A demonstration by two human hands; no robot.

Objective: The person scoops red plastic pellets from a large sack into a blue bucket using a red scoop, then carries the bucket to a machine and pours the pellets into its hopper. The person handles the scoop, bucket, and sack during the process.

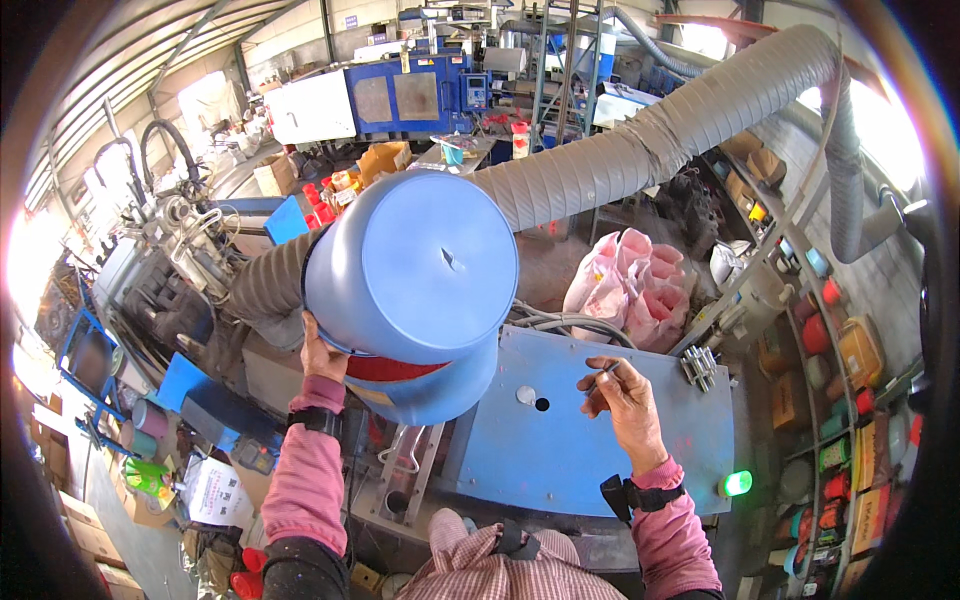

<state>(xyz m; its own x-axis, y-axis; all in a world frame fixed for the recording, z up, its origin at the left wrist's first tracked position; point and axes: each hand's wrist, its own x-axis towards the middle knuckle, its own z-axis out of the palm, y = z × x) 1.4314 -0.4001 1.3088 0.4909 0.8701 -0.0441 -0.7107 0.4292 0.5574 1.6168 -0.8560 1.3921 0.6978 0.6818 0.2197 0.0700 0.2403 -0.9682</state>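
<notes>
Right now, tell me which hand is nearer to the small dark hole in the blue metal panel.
Right. The right hand hovers just right of the small dark hole in the blue metal panel, pinching a thin dark tool. The left hand is farther left, holding the blue plastic bucket.

Two blue buckets (412,270) — stacked; two hands (625,395); one green lamp (737,484).

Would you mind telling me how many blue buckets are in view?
2: the upper blue bucket is held bottom-up by the left hand; a second blue bucket sits nested beneath it. More may be hidden inside.
</notes>
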